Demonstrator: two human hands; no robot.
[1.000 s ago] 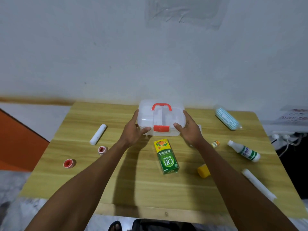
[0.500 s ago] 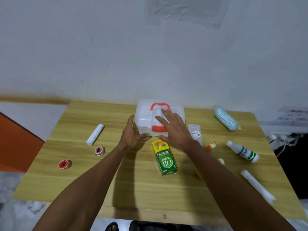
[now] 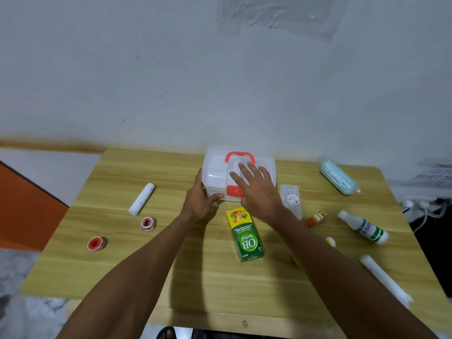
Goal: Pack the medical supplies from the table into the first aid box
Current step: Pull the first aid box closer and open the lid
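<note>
The translucent first aid box (image 3: 215,167) with a red handle and red latch stands closed at the back middle of the wooden table (image 3: 171,277). My left hand (image 3: 199,201) grips its front left corner, thumb along the front wall. My right hand (image 3: 256,189) lies flat on the lid with straight spread fingers, thumb near the latch. A green OB herbal carton (image 3: 245,237) lies just in front of the box. A clear packet (image 3: 291,199) lies to the right of the box.
Left of the box lie a white bandage roll (image 3: 141,198) and two red tape rolls (image 3: 148,223) (image 3: 96,243). On the right are a mask pack (image 3: 337,177), a small red-capped bottle (image 3: 316,218), a white bottle (image 3: 364,227), a yellow item (image 3: 330,241) and another white roll (image 3: 384,280).
My right hand left the box's right side and now lies on top of the lid. My left hand stays at the left corner.
</note>
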